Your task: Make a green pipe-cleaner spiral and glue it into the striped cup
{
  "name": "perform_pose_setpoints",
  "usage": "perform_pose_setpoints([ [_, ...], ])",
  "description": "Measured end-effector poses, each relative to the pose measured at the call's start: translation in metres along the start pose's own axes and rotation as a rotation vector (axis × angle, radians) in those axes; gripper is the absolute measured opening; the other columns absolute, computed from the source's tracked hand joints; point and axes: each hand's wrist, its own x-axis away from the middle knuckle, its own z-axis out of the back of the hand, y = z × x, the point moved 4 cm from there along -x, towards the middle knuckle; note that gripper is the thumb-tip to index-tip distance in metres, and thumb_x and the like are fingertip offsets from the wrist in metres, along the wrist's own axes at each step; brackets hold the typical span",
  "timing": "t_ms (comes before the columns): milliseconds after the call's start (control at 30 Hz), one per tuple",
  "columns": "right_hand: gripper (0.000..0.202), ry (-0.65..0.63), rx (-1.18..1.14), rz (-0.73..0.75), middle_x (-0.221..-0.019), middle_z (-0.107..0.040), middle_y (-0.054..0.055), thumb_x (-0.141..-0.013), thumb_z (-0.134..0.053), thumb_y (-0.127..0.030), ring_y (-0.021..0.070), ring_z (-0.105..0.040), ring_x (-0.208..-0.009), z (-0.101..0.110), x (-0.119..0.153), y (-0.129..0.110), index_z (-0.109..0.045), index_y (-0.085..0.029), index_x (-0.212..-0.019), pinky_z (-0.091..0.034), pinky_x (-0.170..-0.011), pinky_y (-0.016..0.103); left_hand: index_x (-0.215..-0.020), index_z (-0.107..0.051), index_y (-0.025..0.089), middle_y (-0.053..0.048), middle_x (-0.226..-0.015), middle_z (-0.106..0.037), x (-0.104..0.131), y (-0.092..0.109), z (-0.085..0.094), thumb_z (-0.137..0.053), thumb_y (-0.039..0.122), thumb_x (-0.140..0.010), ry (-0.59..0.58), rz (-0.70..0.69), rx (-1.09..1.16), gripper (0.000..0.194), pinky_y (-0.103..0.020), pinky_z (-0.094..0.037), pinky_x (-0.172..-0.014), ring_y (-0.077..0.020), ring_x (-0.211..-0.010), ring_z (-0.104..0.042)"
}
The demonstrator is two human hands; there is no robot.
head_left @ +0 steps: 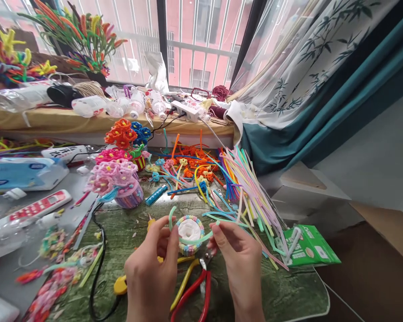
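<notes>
A pale green fuzzy stem [195, 242] curves between my two hands, low over a small round pastel pot [189, 229] with a white filling. My left hand [156, 261] pinches the stem between thumb and index finger, its end sticking up above them. On the other side, my right hand [237, 259] grips it between thumb and fingers. Beneath and between the hands lie red-handled pliers [206, 290] and a yellow-handled tool [184, 281], both partly covered.
Pink fuzzy flowers in a striped pot [129, 192] stand left of centre. Loose pastel stems [251, 192] and a green packet [312, 246] lie to the right. A black cable [102, 250] runs down the left. Bottles [89, 106] line the window ledge [204, 126].
</notes>
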Motion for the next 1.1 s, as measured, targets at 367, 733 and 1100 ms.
perform_pose_setpoints([
  [367, 0.016, -0.019, 0.236, 0.187, -0.082, -0.076, 0.005, -0.083, -0.072, -0.035, 0.0179, -0.072, -0.071, -0.026, 0.012, -0.006, -0.077, -0.02, -0.083, -0.059, -0.063, 0.023, -0.109, -0.071, 0.012, -0.006, -0.091, -0.08, 0.004, -0.006, 0.009, -0.05, 0.026, -0.099, -0.035, -0.303, -0.254, 0.027, -0.019, -0.057, -0.073, -0.0151, -0.067, -0.076],
  [733, 0.018, 0.033, 0.438, 0.348, -0.087, -0.079, 0.006, -0.088, -0.067, -0.032, 0.0188, -0.073, -0.074, -0.023, 0.007, -0.009, -0.079, -0.02, -0.09, -0.059, -0.068, 0.025, -0.114, -0.069, 0.009, -0.01, -0.104, -0.08, 0.002, -0.001, 0.007, -0.054, 0.021, -0.096, 0.028, -0.396, -0.283, 0.026, -0.019, -0.058, -0.08, -0.0184, -0.083, -0.078],
  [1100, 0.031, 0.152, 0.131, 0.08, -0.071, -0.074, 0.005, -0.078, -0.076, -0.042, 0.0137, -0.06, -0.048, -0.007, 0.0, -0.001, -0.075, -0.014, -0.092, -0.048, -0.044, 0.025, -0.106, -0.07, 0.019, -0.003, -0.091, -0.08, 0.002, -0.024, 0.036, -0.045, 0.037, -0.101, -0.093, -0.357, -0.395, 0.031, -0.018, -0.057, -0.065, -0.0156, -0.07, -0.076],
])
